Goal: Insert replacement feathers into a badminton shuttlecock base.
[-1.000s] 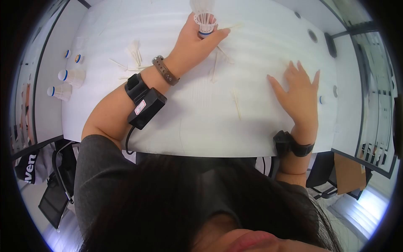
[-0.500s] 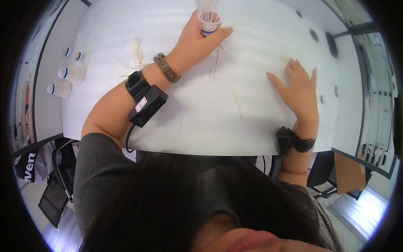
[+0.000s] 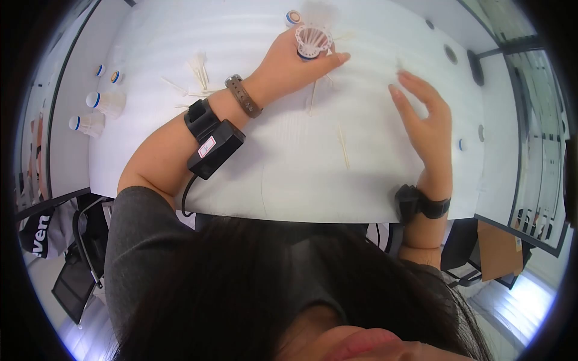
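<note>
My left hand [image 3: 289,63] is wrapped around a partly built shuttlecock [image 3: 313,40] near the far side of the table. White quills run through its pale perforated ring, faint feather vanes rise at the top, and a dark blue band shows below. My right hand [image 3: 424,111] hovers to the right, thumb and index finger drawn close, with a pale feather [image 3: 398,62] at the fingertips. Beneath my left hand lie a few loose feathers [image 3: 313,96]. Another thin feather [image 3: 343,147] lies between my hands, nearer the front.
On the left stand two white shuttlecocks [image 3: 108,103] with blue bands and two small blue-rimmed cork bases [image 3: 115,77]. A pile of feathers [image 3: 197,72] lies by my left forearm. Another base [image 3: 293,17] sits behind my left hand; a small blue-and-white piece [image 3: 462,144] is far right.
My left hand and the shuttlecock have shifted slightly right and nearer, uncovering a base behind. My right hand has moved up and left, its fingers closing in from a spread, with a feather at the tips.
</note>
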Action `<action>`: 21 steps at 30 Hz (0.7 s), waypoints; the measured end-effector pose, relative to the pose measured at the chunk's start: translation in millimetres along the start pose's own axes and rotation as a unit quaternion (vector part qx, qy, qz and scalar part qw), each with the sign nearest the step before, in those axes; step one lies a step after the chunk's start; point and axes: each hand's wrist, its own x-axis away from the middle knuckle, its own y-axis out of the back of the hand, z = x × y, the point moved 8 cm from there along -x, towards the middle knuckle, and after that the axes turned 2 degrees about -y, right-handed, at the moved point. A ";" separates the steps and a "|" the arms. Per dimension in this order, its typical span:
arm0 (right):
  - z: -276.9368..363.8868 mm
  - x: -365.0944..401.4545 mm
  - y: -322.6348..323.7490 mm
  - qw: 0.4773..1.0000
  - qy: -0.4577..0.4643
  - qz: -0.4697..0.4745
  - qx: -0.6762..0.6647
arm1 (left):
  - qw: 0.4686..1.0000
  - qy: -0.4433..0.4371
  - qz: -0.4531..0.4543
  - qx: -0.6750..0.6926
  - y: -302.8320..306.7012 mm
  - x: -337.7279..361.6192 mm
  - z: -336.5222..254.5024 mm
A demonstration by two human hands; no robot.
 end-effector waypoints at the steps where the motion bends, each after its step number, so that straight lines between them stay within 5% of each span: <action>1: -2.4 -0.6 -8.7 0.992 -0.038 0.036 -0.111 | 1.000 0.005 0.008 0.019 -1.3 0.1 -3.2; 3: -2.1 2.4 -29.7 0.932 -0.113 0.112 -0.325 | 0.998 0.020 0.021 0.057 -3.3 2.2 -9.5; 7: 0.3 13.8 -55.0 0.834 -0.188 0.215 -0.472 | 0.993 0.029 0.062 0.095 -9.9 0.9 -11.4; 11: 4.9 19.0 -66.7 0.801 -0.205 0.258 -0.500 | 0.984 0.045 0.136 0.106 -20.9 5.4 -8.0; 16: -5.0 17.5 -56.3 0.922 -0.183 0.182 -0.288 | 0.983 0.048 0.156 0.086 -25.4 6.6 -7.8; 18: 8.8 11.0 -44.1 0.969 -0.081 0.118 -0.203 | 0.983 0.049 0.165 0.062 -25.2 8.1 -7.4; 21: 9.7 8.5 -46.9 0.978 -0.030 0.080 -0.189 | 0.983 0.035 0.175 0.040 -25.9 7.3 -7.3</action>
